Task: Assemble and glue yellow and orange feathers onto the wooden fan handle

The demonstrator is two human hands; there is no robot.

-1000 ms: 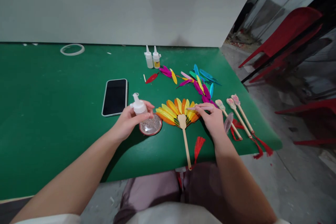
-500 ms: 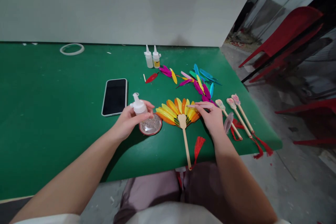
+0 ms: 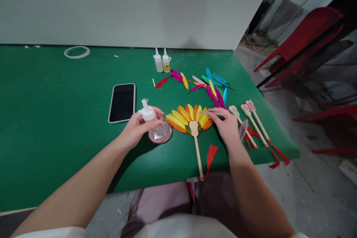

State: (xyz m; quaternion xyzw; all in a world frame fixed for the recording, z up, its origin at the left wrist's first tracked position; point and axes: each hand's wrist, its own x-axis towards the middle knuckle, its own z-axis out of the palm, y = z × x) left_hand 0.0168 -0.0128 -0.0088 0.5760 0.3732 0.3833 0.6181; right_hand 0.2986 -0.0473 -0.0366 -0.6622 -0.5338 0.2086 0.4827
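My left hand (image 3: 139,128) is closed round a small white glue bottle (image 3: 148,113), its nozzle pointing up. Partly under that hand lies a round red-rimmed dish (image 3: 160,134) with small pale grains in it. My right hand (image 3: 225,122) pinches pale pink tweezers (image 3: 213,113), whose tips reach over the right part of a feather fan. The fan (image 3: 184,113) has yellow and orange feathers spread around a wooden handle (image 3: 197,150), and it lies flat on the table. A red tassel (image 3: 212,152) hangs from the handle's lower end.
Two more glue bottles (image 3: 162,61) stand at the back. Loose coloured feathers (image 3: 212,87) lie behind the fan. Wooden handles with red tassels (image 3: 255,124) lie to the right. A phone (image 3: 122,103) and a clear ring (image 3: 77,52) are on the left of the green table (image 3: 69,126).
The tweezers' tips have shifted very slightly to the right above the fan. My left hand and the bottle stay almost still.
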